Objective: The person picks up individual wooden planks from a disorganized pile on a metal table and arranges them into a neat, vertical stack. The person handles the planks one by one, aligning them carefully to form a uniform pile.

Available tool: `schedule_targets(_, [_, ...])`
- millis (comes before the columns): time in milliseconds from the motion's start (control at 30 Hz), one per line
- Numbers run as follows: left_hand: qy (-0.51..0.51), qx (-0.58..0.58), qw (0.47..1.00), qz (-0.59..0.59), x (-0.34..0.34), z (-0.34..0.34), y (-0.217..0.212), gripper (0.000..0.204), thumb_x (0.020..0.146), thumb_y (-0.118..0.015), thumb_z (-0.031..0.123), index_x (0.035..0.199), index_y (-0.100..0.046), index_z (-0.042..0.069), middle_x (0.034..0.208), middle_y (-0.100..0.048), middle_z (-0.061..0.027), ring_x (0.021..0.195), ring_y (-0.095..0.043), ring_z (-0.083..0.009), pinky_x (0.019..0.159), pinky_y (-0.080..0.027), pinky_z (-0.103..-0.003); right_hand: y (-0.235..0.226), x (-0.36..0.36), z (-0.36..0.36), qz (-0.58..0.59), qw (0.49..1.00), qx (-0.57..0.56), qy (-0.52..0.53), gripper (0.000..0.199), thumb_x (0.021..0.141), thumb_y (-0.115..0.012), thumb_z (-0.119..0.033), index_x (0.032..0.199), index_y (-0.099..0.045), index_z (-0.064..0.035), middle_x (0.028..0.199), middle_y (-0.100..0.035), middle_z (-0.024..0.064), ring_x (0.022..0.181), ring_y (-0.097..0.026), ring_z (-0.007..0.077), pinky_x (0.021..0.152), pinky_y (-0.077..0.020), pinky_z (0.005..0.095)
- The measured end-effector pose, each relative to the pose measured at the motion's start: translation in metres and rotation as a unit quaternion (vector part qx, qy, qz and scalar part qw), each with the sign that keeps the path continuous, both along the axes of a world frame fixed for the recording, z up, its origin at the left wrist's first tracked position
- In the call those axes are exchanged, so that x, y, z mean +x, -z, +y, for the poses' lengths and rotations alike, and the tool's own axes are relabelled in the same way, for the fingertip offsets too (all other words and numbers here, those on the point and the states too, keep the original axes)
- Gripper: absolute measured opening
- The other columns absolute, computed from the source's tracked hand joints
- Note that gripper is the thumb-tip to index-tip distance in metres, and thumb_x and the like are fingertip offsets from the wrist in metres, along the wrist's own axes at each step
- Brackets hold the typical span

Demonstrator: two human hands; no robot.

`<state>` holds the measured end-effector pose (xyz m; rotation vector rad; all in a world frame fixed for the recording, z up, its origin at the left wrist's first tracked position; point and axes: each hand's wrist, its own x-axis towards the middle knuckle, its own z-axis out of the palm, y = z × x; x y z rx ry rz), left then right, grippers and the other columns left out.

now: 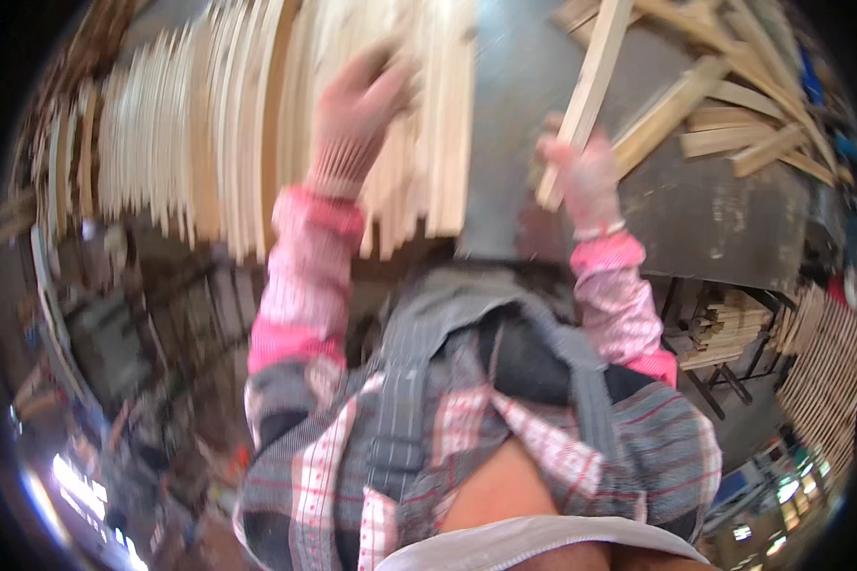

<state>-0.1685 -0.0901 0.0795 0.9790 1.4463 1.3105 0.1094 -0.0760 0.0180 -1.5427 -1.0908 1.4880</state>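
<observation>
My right hand [588, 181], in a pale knitted glove, grips a wooden strip [595, 81] near its lower end. The strip stands at a slant above the dark metal tabletop [514, 86]. Over a long row of pale wooden strips [190, 124], laid side by side, my left hand [360, 109] wears a similar glove. Its thumb and fingers look apart and somewhat blurred, with nothing visible between them. Whether it touches the strips beneath is unclear. Pink sleeves cover both my forearms.
A loose heap of wooden pieces [733, 124] lies at the far right of the tabletop. Below the table on the right, more wood is stacked [728, 328] on a low stand. A ridged bundle of strips [828, 371] is at the right edge.
</observation>
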Motion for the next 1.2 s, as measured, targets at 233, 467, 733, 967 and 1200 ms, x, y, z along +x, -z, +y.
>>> schedule_targets(233, [-0.017, -0.074, 0.992, -0.1, 0.092, -0.014, 0.047, 0.046, 0.099, -0.065, 0.009, 0.142, -0.053, -0.007, 0.104, -0.069, -0.0101, 0.084, -0.065, -0.0143, 0.074, -0.058, -0.031, -0.004, 0.163, -0.028, 0.213, 0.971, -0.001, 0.111, 0.044, 0.087, -0.064, 0.002, 0.131, -0.06, 0.0024, 0.118, -0.07, 0.0138, 0.096, -0.072, 0.0227, 0.082, -0.0633, 0.0348])
schedule_targets(467, [0.174, -0.109, 0.977, 0.052, 0.27, -0.014, 0.053, 0.044, 0.098, -0.065, 0.006, 0.139, -0.056, -0.006, 0.104, -0.068, -0.0091, 0.083, -0.063, -0.0132, 0.072, -0.055, -0.028, 0.007, 0.376, -0.091, 0.132, 0.928, 0.067, 0.341, 0.03, 0.091, -0.069, -0.009, 0.118, -0.067, 0.0049, 0.101, -0.073, 0.0095, 0.086, -0.07, 0.0178, 0.077, -0.0572, 0.0298])
schedule_targets(733, [0.296, -0.2, 0.93, 0.087, 0.433, -0.08, 0.112, 0.046, 0.097, -0.066, 0.002, 0.142, -0.058, 0.002, 0.109, -0.071, -0.0082, 0.088, -0.064, -0.0124, 0.078, -0.054, -0.027, 0.101, 0.669, -0.207, -0.246, 0.772, -0.031, 0.585, 0.034, 0.09, -0.073, -0.027, 0.111, -0.071, 0.0, 0.094, -0.075, 0.0116, 0.085, -0.068, 0.0212, 0.079, -0.0528, 0.0373])
schedule_targets(967, [0.378, -0.257, 0.887, 0.067, 0.505, -0.11, 0.134, 0.041, 0.097, -0.068, 0.003, 0.138, -0.062, 0.002, 0.112, -0.073, -0.0048, 0.102, -0.066, -0.0114, 0.093, -0.051, -0.027, 0.191, 0.855, -0.323, -0.375, 0.668, -0.268, 0.584, 0.043, 0.09, -0.061, -0.036, 0.115, -0.07, -0.0023, 0.111, -0.07, 0.0299, 0.107, -0.067, 0.048, 0.091, -0.0534, 0.051])
schedule_targets(1200, [0.345, -0.27, 0.791, 0.427, 0.517, -0.123, 0.049, 0.023, 0.101, -0.064, 0.026, 0.1, -0.071, 0.005, 0.082, -0.069, -0.0127, 0.074, -0.061, -0.0161, 0.071, -0.052, -0.036, 0.26, 0.954, -0.262, -0.437, 0.771, -0.276, 0.372, 0.038, 0.095, -0.059, -0.032, 0.118, -0.071, -0.0045, 0.109, -0.074, 0.0226, 0.102, -0.071, 0.0374, 0.086, -0.0556, 0.0464])
